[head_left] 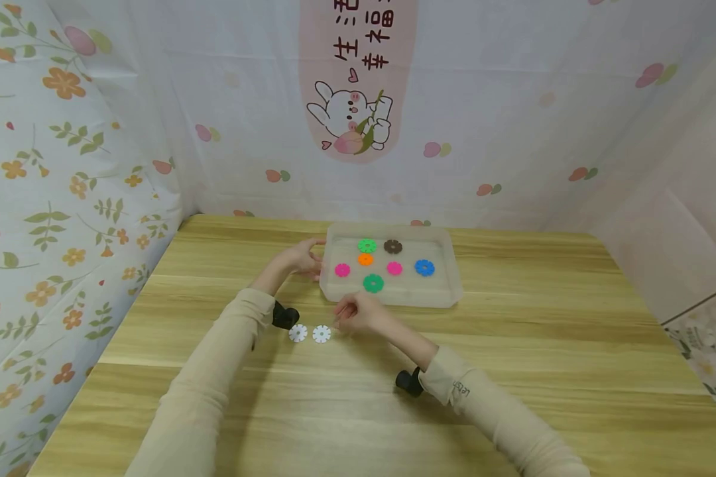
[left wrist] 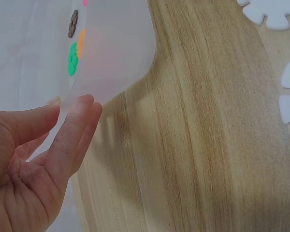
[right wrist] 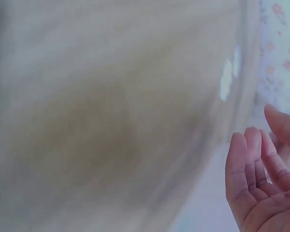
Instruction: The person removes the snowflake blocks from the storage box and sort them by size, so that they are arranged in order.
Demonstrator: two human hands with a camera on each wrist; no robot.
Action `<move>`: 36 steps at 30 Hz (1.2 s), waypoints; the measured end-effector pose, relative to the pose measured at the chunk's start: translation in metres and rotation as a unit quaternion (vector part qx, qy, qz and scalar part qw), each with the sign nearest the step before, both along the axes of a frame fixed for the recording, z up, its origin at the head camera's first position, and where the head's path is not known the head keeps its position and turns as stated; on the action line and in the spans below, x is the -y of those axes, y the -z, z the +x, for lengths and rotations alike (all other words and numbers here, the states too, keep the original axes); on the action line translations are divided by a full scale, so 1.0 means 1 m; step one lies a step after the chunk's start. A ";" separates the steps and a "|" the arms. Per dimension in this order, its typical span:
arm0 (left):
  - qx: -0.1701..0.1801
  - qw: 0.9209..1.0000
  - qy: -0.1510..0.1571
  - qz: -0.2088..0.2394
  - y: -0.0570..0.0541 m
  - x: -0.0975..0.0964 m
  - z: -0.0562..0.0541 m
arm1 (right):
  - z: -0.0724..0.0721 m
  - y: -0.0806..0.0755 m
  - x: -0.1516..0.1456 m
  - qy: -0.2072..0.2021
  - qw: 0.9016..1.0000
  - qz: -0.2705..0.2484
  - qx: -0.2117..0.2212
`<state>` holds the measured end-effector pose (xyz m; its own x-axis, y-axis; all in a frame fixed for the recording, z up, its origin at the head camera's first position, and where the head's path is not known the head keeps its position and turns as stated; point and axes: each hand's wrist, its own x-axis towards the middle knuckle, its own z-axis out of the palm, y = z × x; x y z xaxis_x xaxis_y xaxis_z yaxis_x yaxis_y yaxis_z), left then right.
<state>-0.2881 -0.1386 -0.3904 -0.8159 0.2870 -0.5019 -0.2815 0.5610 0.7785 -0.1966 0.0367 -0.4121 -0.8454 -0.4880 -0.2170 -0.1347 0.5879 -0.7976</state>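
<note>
A translucent white tray (head_left: 447,299) stands towards the back of the table, with several flower-shaped plastic discs in it, such as a blue disc (head_left: 425,267), a dark green disc (head_left: 373,283) and a brown disc (head_left: 393,246). At the tray's left end is my left hand (head_left: 301,258), its extended fingertips at the wall. My right hand (head_left: 358,314) hovers by the tray's front edge, fingers loosely bent, nothing visible in them. Two white notched discs, a left one (head_left: 298,333) and a right one (head_left: 321,334), lie side by side between the hands.
The wooden table (head_left: 543,344) extends right and forward of the tray. Behind it hangs a printed cloth (head_left: 489,119), with a floral cloth (head_left: 65,199) along the left side. Black wrist cameras sit at both cuffs. The right wrist view is blurred.
</note>
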 end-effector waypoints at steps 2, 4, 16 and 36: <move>0.006 1.000 -0.001 0.003 -0.004 -0.001 0.002 | -0.005 -0.007 -0.007 0.005 1.000 0.013 -0.013; 0.006 1.000 0.004 0.010 -0.006 -0.001 0.002 | -0.010 -0.013 -0.015 0.017 1.000 0.021 -0.015; -0.009 0.999 0.024 0.045 0.045 0.013 -0.032 | -0.054 -0.021 -0.056 0.115 0.992 0.041 0.035; -0.006 0.998 0.008 0.068 0.125 0.029 -0.090 | -0.089 -0.013 -0.069 0.070 0.957 0.281 -0.028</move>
